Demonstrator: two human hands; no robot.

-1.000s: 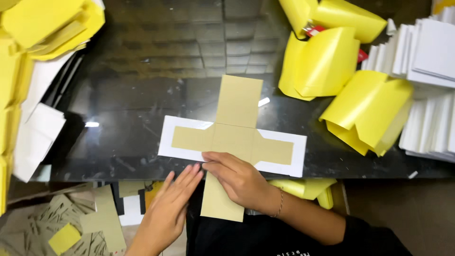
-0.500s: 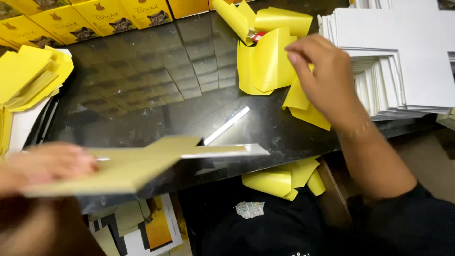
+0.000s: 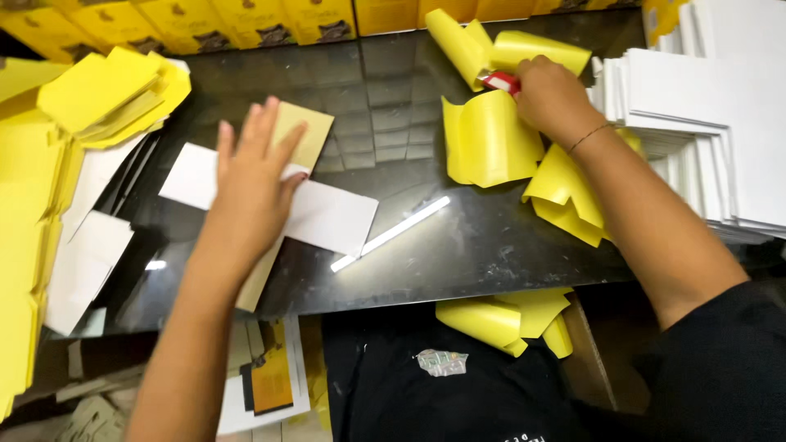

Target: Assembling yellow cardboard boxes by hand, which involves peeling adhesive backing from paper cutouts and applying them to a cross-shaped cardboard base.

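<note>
Pressing flat, left hand (image 3: 250, 176) open on white-and-tan card piece (image 3: 327, 217); right hand (image 3: 553, 94) clenched around red tool (image 3: 498, 80) among yellow sheets (image 3: 491, 139).

Along the far edge of your dark glossy table (image 3: 393, 90) stands a row of yellow boxes (image 3: 205, 20). At your left a heap of yellow sheets (image 3: 110, 94) lies above some loose white sheets (image 3: 82, 262). A narrow white strip (image 3: 391, 233) lies slantwise near the table's middle. At your right a tall stack of white cards (image 3: 712, 123) fans out. Below the near edge you see more curled yellow paper (image 3: 499, 315) and, on the floor, scraps of card (image 3: 266, 376).
</note>
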